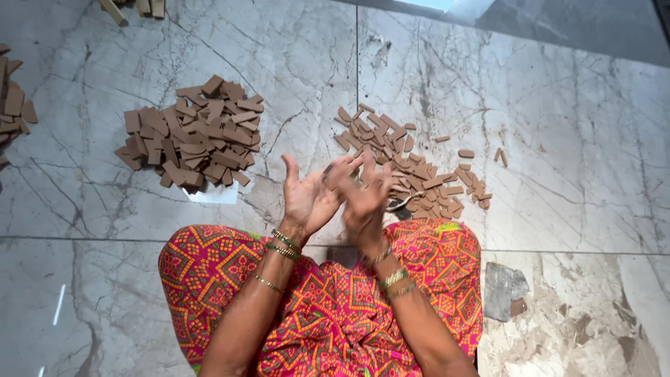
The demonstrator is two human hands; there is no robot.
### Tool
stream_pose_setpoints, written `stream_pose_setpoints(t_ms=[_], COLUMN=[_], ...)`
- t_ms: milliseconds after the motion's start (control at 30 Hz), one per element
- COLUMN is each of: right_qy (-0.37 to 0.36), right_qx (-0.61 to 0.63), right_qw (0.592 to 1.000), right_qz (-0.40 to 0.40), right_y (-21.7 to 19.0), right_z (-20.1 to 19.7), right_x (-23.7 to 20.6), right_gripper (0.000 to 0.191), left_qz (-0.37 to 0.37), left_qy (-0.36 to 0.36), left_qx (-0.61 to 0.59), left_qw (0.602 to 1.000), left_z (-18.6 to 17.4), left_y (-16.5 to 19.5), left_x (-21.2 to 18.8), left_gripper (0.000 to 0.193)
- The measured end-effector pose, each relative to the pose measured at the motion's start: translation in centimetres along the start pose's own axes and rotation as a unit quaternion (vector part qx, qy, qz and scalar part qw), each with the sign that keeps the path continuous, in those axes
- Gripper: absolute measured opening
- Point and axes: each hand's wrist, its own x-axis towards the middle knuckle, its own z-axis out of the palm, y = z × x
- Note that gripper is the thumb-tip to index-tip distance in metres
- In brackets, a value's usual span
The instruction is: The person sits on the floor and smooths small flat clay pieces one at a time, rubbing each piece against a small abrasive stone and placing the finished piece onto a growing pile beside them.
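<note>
We sit on a shiny grey marble floor (530, 112) with dark cracks in it, our knees spread under a pink patterned cloth (335, 307).

Our left hand (307, 199) is raised with the palm up and the fingers spread wide, so it grips nothing. Our right hand (364, 202) is lifted just beside it and looks blurry. A flat brown clay piece (340, 173) shows up between the two hands at the fingertips, but we cannot tell which hand has it, or if the right hand is closed on it.

There is lots of bare floor on the far right and in the top middle. A thin line between floor tiles (357, 70) runs up from our hands, and it splits two heaps.

On the left side of that line sits a neat heap of flat brown clay blocks (192, 136), well apart from our hands, with a small white paper (216, 195) poking out under its near edge. On the right side, a looser scatter of small brown clay pieces (419, 167) lies very near our right hand and reaches to our knee.

More brown blocks (14, 105) peek in at the left edge. A grey stone chip (504, 290) lies by our right knee.
</note>
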Motion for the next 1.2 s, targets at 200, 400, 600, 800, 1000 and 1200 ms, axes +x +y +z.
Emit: stream_pose_setpoints(t_ms=[200,400,600,800,1000,1200], right_qy=[0.009,-0.016,0.030,0.068,0.056,0.032], right_qx=[0.022,0.028,0.010,0.320,0.579,0.450], right_qw=[0.999,0.999,0.997,0.885,0.730,0.794], right_qz=[-0.033,-0.021,0.066,0.331,0.358,0.408], right_y=[1.4,0.3,3.2,5.7,4.9,3.0], right_z=[0.8,-0.3,0.1,1.5,2.5,2.7], right_x=[-0.4,-1.0,-0.6,-1.3,-2.7,-2.3], right_gripper=[0.047,0.051,0.044,0.030,0.030,0.040], left_qz=[0.006,0.000,-0.028,0.059,0.177,0.240], left_qy=[-0.042,-0.009,-0.109,0.106,0.174,0.177], left_qx=[-0.019,-0.006,-0.088,0.084,0.235,0.397], left_qw=[0.999,1.000,0.990,0.989,0.940,0.868], left_z=[0.4,0.2,-1.6,-3.6,-3.4,-3.3], left_y=[0.3,0.5,0.0,-1.5,-2.5,-3.6], left_x=[-0.2,-0.2,0.4,1.6,1.8,1.7], left_gripper=[0.130,0.132,0.108,0.037,0.017,0.020])
